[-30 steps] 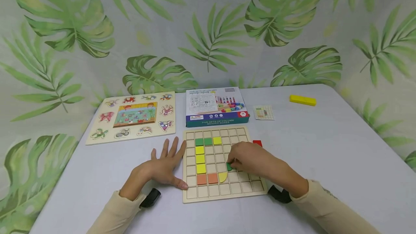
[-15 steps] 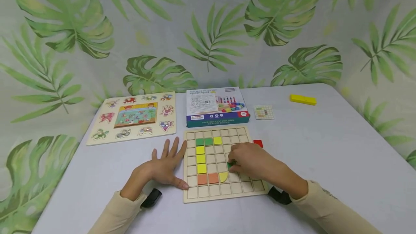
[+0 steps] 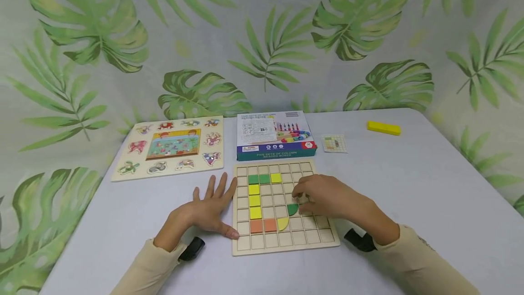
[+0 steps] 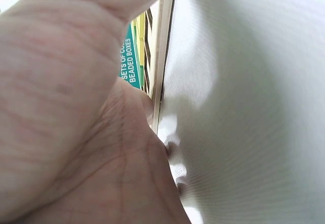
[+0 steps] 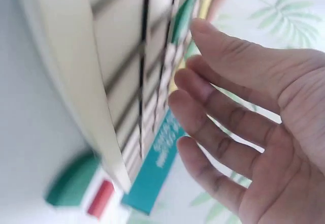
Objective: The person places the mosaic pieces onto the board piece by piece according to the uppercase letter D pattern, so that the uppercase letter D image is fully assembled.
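Observation:
A wooden grid board (image 3: pixel 255 242) lies on the table with coloured tiles in some of its squares. Two green square tiles (image 3: pixel 264 179) and a yellow one form a row near its top. Several yellow square tiles (image 3: pixel 254 200) run down below them, ending at two orange tiles (image 3: pixel 269 225) and a yellow quarter-round tile (image 3: pixel 282 224). A green quarter-round tile (image 3: pixel 292 209) sits up and to the right of that one. My right hand (image 3: pixel 327 196) hovers just right of it, fingers loosely bent and holding nothing. My left hand (image 3: pixel 206 213) is spread along the board's left edge, thumb on its corner area.
Behind the board is a bead-set box (image 3: pixel 274 142); a pattern card (image 3: pixel 335 144) lies beside it. A sea-animal puzzle (image 3: pixel 127 149) stands left, a yellow bar (image 3: pixel 383 127) back right. The right wrist view shows a green piece (image 5: pixel 76 181) and a red piece (image 5: pixel 100 198) beside the board.
My right hand has let go of the green quarter-round tile and drawn slightly right, leaving it on the board. The red piece has become hidden behind that hand in the head view.

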The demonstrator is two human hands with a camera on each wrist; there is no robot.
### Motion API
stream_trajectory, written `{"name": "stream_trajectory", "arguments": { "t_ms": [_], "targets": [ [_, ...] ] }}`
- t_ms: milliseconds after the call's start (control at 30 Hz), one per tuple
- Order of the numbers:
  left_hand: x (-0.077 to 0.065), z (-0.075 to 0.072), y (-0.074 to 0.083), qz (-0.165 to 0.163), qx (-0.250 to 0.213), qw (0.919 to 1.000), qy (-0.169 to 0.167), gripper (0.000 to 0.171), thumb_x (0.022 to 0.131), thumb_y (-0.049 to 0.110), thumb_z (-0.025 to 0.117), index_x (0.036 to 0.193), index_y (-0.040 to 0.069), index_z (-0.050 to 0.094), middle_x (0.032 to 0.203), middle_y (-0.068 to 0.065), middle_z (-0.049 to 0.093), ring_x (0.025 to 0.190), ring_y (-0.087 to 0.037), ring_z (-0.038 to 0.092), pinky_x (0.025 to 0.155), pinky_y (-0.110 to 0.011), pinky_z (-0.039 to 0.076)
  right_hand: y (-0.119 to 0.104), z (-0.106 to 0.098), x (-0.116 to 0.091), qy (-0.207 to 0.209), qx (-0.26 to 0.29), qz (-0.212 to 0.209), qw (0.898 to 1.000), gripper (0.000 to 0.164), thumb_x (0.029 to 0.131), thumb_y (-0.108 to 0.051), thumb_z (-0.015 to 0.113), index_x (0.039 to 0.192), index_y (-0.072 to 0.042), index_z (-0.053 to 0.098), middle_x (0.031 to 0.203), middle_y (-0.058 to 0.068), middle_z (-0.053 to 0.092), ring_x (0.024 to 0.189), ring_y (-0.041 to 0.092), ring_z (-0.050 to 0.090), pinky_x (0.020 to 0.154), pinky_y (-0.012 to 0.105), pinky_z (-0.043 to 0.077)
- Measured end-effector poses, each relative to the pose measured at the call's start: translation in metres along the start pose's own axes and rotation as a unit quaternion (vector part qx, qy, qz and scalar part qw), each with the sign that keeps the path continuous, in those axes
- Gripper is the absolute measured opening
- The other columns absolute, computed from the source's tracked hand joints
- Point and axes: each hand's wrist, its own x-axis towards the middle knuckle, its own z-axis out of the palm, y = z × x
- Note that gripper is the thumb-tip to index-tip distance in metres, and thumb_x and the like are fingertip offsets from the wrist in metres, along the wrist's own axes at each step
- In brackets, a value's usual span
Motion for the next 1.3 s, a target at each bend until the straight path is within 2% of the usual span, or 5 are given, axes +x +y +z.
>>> {"name": "stream_trajectory", "arguments": {
  "t_ms": [367, 467, 667, 1000, 1300],
  "targets": [
    [0.005, 0.000, 0.001, -0.009, 0.014, 0.9999, 0.004, 0.138, 0.067, 0.065, 0.082, 0.162, 0.012, -0.003, 0.167, -0.018, -0.018, 0.150, -0.046, -0.022, 0.109, -0.079, -0.007, 0.035, -0.024, -0.012, -0.066, 0.056, 0.049, 0.995, 0.027, 0.080, -0.021, 0.086, 0.100, -0.017, 0.069, 0.089, -0.005, 0.063, 0.085, 0.015, 0.056, 0.073, 0.028, 0.048],
    [0.006, -0.002, 0.001, -0.007, 0.020, 0.9998, 0.002, 0.138, 0.068, 0.066, 0.081, 0.162, 0.013, -0.004, 0.166, -0.018, -0.018, 0.150, -0.046, -0.022, 0.109, -0.079, -0.007, 0.045, -0.027, -0.014, -0.073, 0.075, 0.061, 0.993, 0.028, 0.079, -0.022, 0.086, 0.099, -0.016, 0.068, 0.089, -0.005, 0.063, 0.086, 0.015, 0.055, 0.075, 0.029, 0.047],
    [0.007, -0.001, -0.002, -0.007, 0.021, 0.9998, 0.001, 0.138, 0.068, 0.067, 0.081, 0.162, 0.013, -0.005, 0.166, -0.018, -0.019, 0.150, -0.046, -0.023, 0.109, -0.079, -0.007, 0.060, -0.031, -0.013, -0.058, 0.068, 0.077, 0.993, 0.021, 0.085, -0.017, 0.081, 0.101, -0.014, 0.068, 0.098, -0.002, 0.064, 0.090, 0.017, 0.058, 0.080, 0.033, 0.050],
    [0.004, 0.001, 0.001, -0.008, 0.019, 0.9998, 0.004, 0.138, 0.067, 0.066, 0.082, 0.162, 0.012, -0.003, 0.167, -0.019, -0.017, 0.150, -0.047, -0.021, 0.109, -0.079, -0.006, 0.075, -0.025, -0.009, -0.045, 0.045, 0.068, 0.996, 0.017, 0.085, -0.007, 0.078, 0.096, -0.013, 0.067, 0.099, 0.001, 0.060, 0.095, 0.021, 0.058, 0.088, 0.041, 0.052],
    [0.006, 0.006, -0.005, -0.001, 0.004, 1.0000, 0.002, 0.140, 0.064, 0.069, 0.081, 0.162, 0.013, -0.003, 0.167, -0.017, -0.019, 0.150, -0.044, -0.025, 0.110, -0.077, -0.011, 0.081, -0.017, -0.005, -0.033, 0.046, 0.053, 0.997, 0.016, 0.085, 0.000, 0.073, 0.090, -0.012, 0.066, 0.089, 0.000, 0.060, 0.084, 0.018, 0.054, 0.079, 0.034, 0.050]
  ]
}}
